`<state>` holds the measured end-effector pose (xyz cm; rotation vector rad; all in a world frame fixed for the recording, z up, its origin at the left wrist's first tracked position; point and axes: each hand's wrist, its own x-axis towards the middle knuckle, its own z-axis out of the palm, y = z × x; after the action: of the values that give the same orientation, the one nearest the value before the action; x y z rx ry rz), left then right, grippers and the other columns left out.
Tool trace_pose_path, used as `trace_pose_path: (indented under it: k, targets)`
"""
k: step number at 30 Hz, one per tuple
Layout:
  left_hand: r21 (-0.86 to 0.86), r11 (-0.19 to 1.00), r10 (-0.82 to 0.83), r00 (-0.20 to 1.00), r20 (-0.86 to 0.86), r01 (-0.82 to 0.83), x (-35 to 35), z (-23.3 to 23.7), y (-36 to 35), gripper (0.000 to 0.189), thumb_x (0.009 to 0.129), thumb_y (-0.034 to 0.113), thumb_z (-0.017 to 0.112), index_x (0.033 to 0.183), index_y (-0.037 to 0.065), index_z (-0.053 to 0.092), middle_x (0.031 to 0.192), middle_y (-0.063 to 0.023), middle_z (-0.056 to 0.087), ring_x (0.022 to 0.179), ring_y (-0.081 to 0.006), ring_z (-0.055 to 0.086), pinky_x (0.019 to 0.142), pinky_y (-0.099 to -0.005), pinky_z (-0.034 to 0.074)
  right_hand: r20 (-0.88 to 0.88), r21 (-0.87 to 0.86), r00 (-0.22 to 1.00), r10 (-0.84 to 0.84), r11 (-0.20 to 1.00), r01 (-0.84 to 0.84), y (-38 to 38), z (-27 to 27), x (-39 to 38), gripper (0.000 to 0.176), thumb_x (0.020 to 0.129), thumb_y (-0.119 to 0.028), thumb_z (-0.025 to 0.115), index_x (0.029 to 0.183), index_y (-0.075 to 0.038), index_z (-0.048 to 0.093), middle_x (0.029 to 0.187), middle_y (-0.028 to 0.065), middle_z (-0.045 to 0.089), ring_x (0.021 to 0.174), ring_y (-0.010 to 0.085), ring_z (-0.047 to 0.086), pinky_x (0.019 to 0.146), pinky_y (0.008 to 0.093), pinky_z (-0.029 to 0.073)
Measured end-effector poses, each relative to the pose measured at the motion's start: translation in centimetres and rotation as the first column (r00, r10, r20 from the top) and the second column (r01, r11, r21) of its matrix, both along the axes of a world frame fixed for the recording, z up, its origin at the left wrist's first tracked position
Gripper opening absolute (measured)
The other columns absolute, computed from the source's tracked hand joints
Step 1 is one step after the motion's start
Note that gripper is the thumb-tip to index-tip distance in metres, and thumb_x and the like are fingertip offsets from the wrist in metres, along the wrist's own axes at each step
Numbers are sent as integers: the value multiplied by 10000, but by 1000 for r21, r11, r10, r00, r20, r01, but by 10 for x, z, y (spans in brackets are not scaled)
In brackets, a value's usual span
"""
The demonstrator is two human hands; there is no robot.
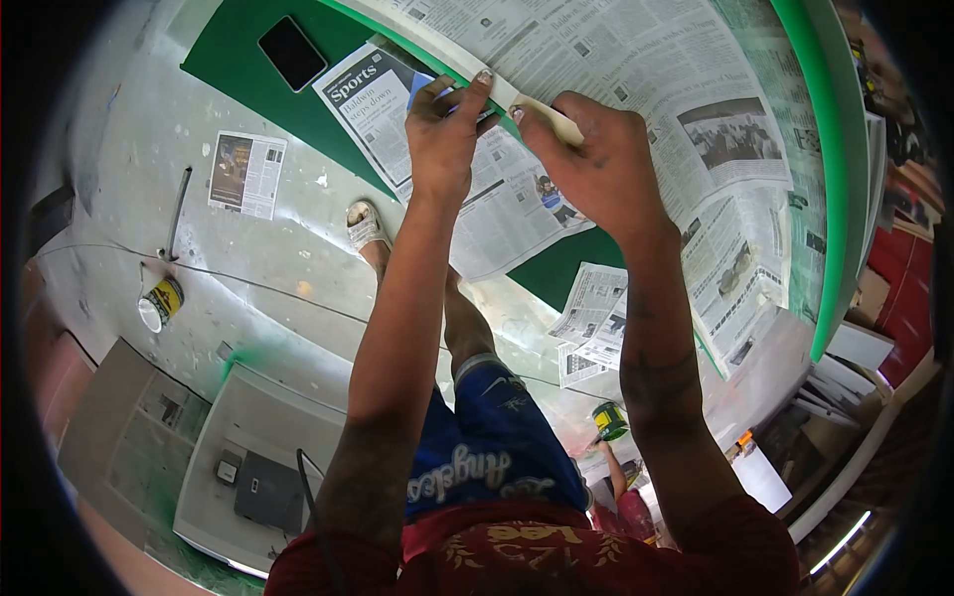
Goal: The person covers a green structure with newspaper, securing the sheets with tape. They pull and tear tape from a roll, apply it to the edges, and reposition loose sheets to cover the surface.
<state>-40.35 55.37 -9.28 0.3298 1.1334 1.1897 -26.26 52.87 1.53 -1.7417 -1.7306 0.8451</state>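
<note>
Both my hands are at the green-edged border of a panel covered with newspaper (596, 60). My left hand (444, 134) pinches a pale strip of tape (437, 50) that runs along the green edge, thumb and fingertips pressed on it. Close beside it, to the right, my right hand (596, 159) is closed round a cream-coloured piece (552, 119), which looks like a tape roll seen from its side. Under my hands lies a newspaper sheet headed Sports (373, 109), on a green surface (238, 60).
A black phone (292, 54) rests on the green surface. A paint can (161, 304), a cable and a loose newspaper sheet (245, 176) are at the left. A white cabinet (214, 467) stands lower left. Another person's arm (616, 472) shows near a green can (610, 421).
</note>
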Motion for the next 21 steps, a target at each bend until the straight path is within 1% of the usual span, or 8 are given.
trace_pose_path:
  k: [2, 5, 9, 11, 17, 21]
  targets:
    - [-7, 1000, 1, 1000, -19, -2, 1, 0, 0, 694, 912, 189, 833, 1361, -145, 422, 1159, -209, 641, 1019, -246, 706, 836, -325, 649, 40, -26, 999, 0, 1000, 1, 0, -1, 1, 362, 922, -242, 777, 746, 23, 603, 570, 159, 567, 473, 138, 494, 475, 335, 437]
    - [-10, 1000, 9, 1000, -11, -9, 1, -1, 0, 688, 908, 179, 837, 1358, -140, 426, 1151, -207, 641, 1022, -249, 706, 832, -323, 649, -2, -40, 1000, -12, 999, 12, 1, 0, -1, 365, 922, -244, 774, 744, 24, 602, 574, 166, 569, 466, 158, 499, 478, 339, 439]
    - [-1, 1000, 10, 1000, 9, -10, 2, 0, -1, 680, 905, 174, 840, 1352, -135, 431, 1137, -201, 640, 1015, -247, 706, 833, -324, 649, -4, -22, 1000, 0, 1000, 0, 1, -2, 2, 366, 922, -243, 772, 743, 26, 600, 580, 173, 575, 461, 177, 512, 481, 343, 443]
    - [-11, 1000, 13, 1000, 5, -13, 2, 2, -1, 673, 907, 171, 836, 1351, -134, 431, 1130, -197, 641, 1012, -249, 706, 838, -330, 649, -31, -39, 999, -7, 999, 6, 1, -3, 2, 369, 926, -250, 763, 742, 25, 601, 577, 176, 575, 456, 202, 526, 485, 351, 448]
    - [-4, 1000, 6, 1000, -2, -6, 2, 2, -1, 655, 917, 164, 821, 1345, -138, 428, 1119, -195, 651, 1022, -255, 708, 861, -358, 650, -3, -100, 1000, -6, 995, 6, -1, -3, 3, 377, 933, -266, 749, 731, 16, 602, 562, 172, 563, 448, 232, 533, 488, 365, 450]
    - [-2, 1000, 9, 1000, 4, -9, 1, -1, -1, 656, 918, 164, 819, 1344, -141, 423, 1114, -194, 654, 1025, -254, 708, 871, -364, 649, -20, -84, 1000, -11, 996, 9, -2, -4, 3, 374, 933, -264, 749, 731, 15, 604, 562, 171, 563, 446, 226, 538, 486, 362, 448]
